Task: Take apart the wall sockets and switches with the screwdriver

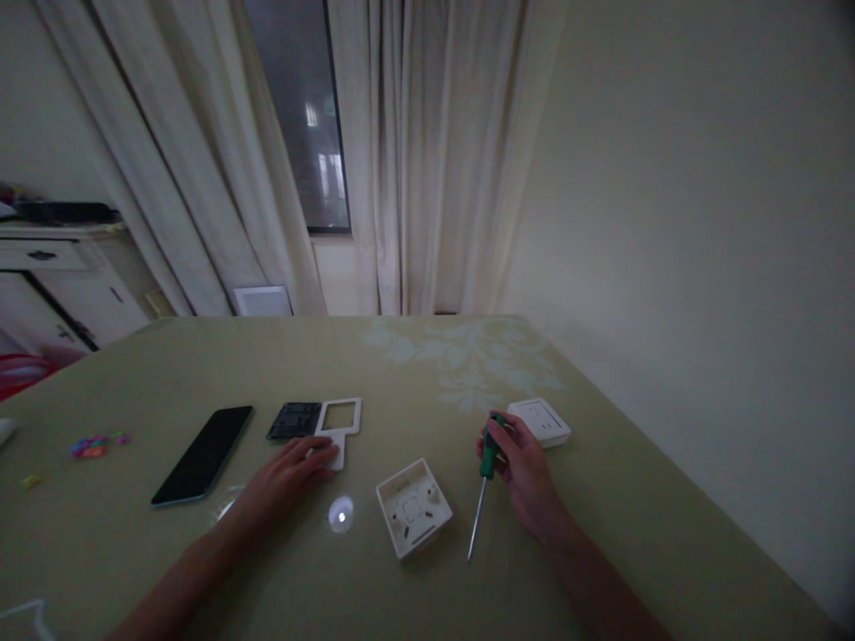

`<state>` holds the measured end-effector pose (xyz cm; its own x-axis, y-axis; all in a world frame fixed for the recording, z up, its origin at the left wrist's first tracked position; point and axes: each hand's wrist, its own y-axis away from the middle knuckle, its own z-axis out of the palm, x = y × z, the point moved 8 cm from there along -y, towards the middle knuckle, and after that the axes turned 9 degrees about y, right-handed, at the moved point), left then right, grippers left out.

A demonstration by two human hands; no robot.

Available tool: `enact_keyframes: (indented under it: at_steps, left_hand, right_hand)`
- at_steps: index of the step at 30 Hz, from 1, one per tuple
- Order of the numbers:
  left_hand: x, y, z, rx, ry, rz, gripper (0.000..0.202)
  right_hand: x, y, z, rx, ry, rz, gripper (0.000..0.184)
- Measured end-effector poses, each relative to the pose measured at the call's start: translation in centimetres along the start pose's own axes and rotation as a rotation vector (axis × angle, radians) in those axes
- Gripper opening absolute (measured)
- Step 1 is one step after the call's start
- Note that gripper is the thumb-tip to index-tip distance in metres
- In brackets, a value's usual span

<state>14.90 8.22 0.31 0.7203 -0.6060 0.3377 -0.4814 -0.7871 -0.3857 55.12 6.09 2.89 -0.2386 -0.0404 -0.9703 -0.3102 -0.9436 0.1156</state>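
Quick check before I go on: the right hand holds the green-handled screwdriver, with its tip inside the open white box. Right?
Not quite: the tip is outside the open white box, apart from it on its right in the head view. The right hand does hold the green-handled screwdriver.

The screwdriver (486,474) has a green handle and a thin, bright metal shaft. Held by its handle in the right hand (521,467), it slants tip-down toward the wearer; whether the tip meets the worktop (300,356) is unclear. The plate (340,451), small and white, lies on the worktop, partly hidden under the left hand's (299,467) fingers.
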Motion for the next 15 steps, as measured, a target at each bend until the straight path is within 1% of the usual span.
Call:
enact_keyframes:
  at_steps: [4,8,10,11,12,13,14,15]
  left_hand:
    - [-0.6,-1.5,-0.8,0.0,0.015,-0.014,0.041]
    - [-1.7,-2.1,-1.4,0.004,0.02,-0.034,0.045]
    - [-1.8,-2.2,-1.5,0.01,0.019,-0.038,0.044]
    - [-1.4,-2.2,-1.6,0.013,0.019,-0.037,0.042]
    - [-0.5,-2.1,-1.5,0.015,0.02,-0.03,0.04]
    - [0.9,-2.0,-1.4,0.015,0.024,-0.018,0.037]
    - [2.8,-1.8,-1.1,0.005,0.033,0.001,0.034]
    - [5.2,-1.6,-0.7,0.004,0.047,0.031,0.034]
  right_hand:
    - [-0.1,-0.4,-0.3,0.019,0.0,-0.015,0.064]
    - [-0.1,-0.6,-0.4,0.024,-0.001,-0.019,0.066]
    - [-0.1,-0.6,-0.4,0.02,-0.002,-0.019,0.066]
    - [-0.1,-0.6,-0.3,0.018,-0.003,-0.018,0.066]
    - [-0.1,-0.6,-0.3,0.017,-0.004,-0.018,0.066]
    - [-0.1,-0.6,-0.3,0.016,-0.005,-0.018,0.065]
    - [0.0,-0.5,-0.3,0.016,-0.005,-0.016,0.065]
    - [0.0,-0.5,-0.3,0.016,-0.005,-0.015,0.064]
